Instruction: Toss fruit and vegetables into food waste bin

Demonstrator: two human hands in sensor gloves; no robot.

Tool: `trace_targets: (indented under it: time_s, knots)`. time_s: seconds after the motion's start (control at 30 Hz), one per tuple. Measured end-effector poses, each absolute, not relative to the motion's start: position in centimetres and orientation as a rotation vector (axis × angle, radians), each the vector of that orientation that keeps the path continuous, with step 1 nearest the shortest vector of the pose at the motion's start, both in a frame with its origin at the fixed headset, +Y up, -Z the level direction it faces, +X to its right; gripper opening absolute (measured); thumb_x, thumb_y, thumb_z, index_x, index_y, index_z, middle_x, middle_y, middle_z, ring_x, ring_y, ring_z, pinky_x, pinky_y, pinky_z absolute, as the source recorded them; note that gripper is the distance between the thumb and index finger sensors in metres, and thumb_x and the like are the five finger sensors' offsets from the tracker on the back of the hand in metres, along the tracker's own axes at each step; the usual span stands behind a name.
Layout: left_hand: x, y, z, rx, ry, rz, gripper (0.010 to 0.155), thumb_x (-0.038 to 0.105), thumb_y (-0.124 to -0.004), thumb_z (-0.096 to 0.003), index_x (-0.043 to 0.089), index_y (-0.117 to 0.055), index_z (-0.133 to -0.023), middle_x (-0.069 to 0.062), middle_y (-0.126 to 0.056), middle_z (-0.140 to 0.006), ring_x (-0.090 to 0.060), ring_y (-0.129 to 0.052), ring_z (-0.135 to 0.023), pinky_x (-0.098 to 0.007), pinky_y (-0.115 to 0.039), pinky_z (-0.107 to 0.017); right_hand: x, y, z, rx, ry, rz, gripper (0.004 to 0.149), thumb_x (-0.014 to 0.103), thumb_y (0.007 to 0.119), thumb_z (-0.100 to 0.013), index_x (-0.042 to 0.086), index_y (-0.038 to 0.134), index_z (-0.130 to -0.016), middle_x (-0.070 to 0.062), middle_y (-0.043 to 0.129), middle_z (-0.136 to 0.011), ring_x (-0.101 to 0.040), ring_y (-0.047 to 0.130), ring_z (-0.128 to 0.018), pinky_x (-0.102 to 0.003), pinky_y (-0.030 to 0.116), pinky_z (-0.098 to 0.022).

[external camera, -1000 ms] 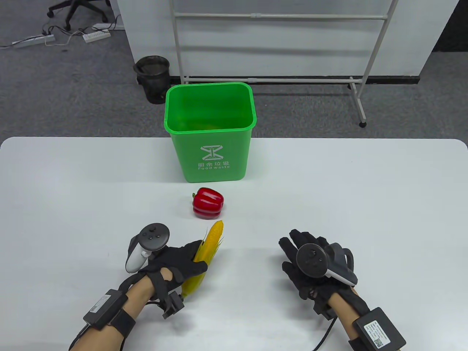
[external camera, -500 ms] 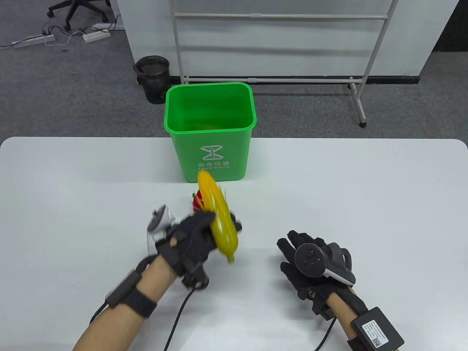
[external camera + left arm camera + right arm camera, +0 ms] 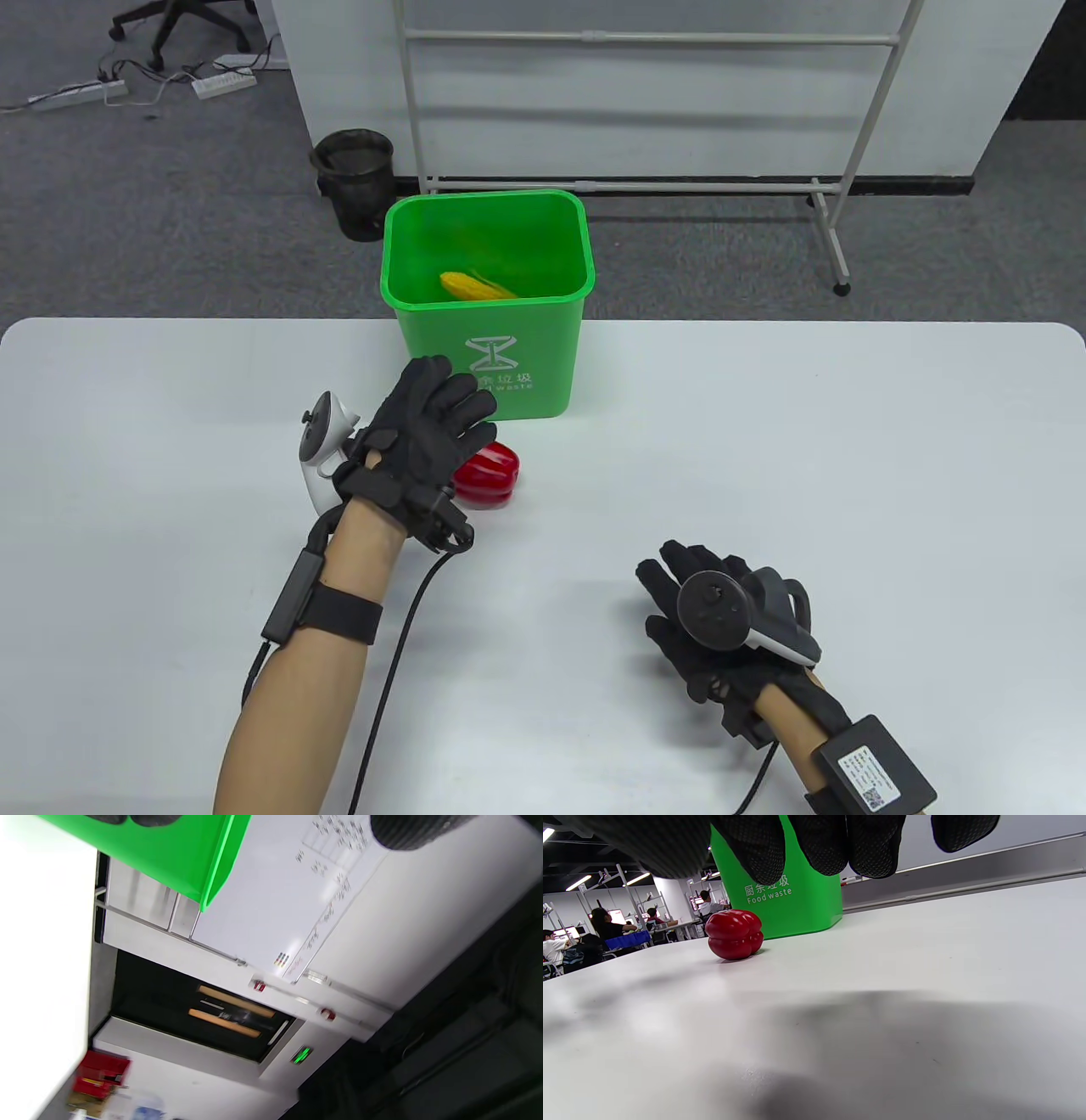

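The green food waste bin (image 3: 488,356) stands at the table's far edge, and a yellow corn cob (image 3: 475,286) lies inside it. A red bell pepper (image 3: 489,477) sits on the table in front of the bin; it also shows in the right wrist view (image 3: 734,934). My left hand (image 3: 428,407) is open and empty, fingers spread, raised in front of the bin just above and left of the pepper. My right hand (image 3: 679,586) is open and rests on the table at the near right, holding nothing. The bin also shows in the left wrist view (image 3: 169,853) and the right wrist view (image 3: 793,895).
The white table (image 3: 848,441) stretches wide on both sides of the bin. Behind it on the floor are a black waste basket (image 3: 354,178) and a white metal rack (image 3: 645,110).
My left hand swung the corn forward from the near table and let it go; the corn now lies in the bin. The left hand is open by the bin. The right hand barely moved.
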State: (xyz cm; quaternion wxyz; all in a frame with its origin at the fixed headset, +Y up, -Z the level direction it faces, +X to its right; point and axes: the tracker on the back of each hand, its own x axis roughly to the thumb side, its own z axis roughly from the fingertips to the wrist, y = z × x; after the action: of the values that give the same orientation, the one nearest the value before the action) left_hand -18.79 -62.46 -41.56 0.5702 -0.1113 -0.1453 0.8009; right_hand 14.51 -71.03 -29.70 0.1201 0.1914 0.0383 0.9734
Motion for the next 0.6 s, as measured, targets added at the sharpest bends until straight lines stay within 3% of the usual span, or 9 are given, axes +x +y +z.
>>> trace_targets:
  time_s: [0.13, 0.27, 0.43, 0.6]
  knots:
    - [-18.5, -60.8, -41.3, -0.11, -0.382, 1.483, 0.081, 0.058, -0.068, -0.0495, 0.006, -0.041, -0.105, -0.032, -0.039, -0.111, -0.061, -0.056, -0.097, -0.072, -0.055, -0.067, 14.5, -71.1, -29.7, 0.558, 0.114, 2.844, 0.07, 0.049, 0.071, -0.043, 0.024, 0.057, -0.106, -0.013, 0.049, -0.114, -0.046, 0.058, -0.107, -0.073, 0.046, -0.072]
    - [-16.8, -60.5, -41.7, 0.051, -0.382, 0.935, 0.077, 0.056, -0.072, -0.0463, 0.011, -0.051, -0.104, -0.028, -0.05, -0.11, -0.058, -0.063, -0.096, -0.07, -0.059, -0.066, 14.5, -71.1, -29.7, 0.555, 0.117, 2.842, 0.07, 0.049, 0.071, -0.043, 0.024, 0.057, -0.106, -0.013, 0.049, -0.114, -0.046, 0.058, -0.107, -0.073, 0.046, -0.072]
    - [-13.3, -64.7, -43.1, 0.135, -0.183, 0.412, 0.07, 0.054, -0.074, -0.0443, 0.016, -0.062, -0.102, -0.027, -0.059, -0.108, -0.061, -0.067, -0.094, -0.071, -0.062, -0.065, 14.6, -71.1, -29.8, 0.55, 0.123, 2.841, 0.069, 0.049, 0.071, -0.043, 0.024, 0.057, -0.106, -0.013, 0.049, -0.114, -0.046, 0.058, -0.107, -0.073, 0.046, -0.072]
    - [-10.1, -70.7, -45.1, 0.063, -0.133, 0.104, 0.083, 0.06, -0.078, -0.0406, 0.022, -0.047, -0.107, -0.03, -0.037, -0.114, -0.07, -0.05, -0.096, -0.077, -0.053, -0.066, 14.8, -71.2, -29.8, 0.536, 0.135, 2.838, 0.07, 0.049, 0.072, -0.043, 0.024, 0.057, -0.106, -0.013, 0.049, -0.114, -0.046, 0.057, -0.107, -0.073, 0.046, -0.072]
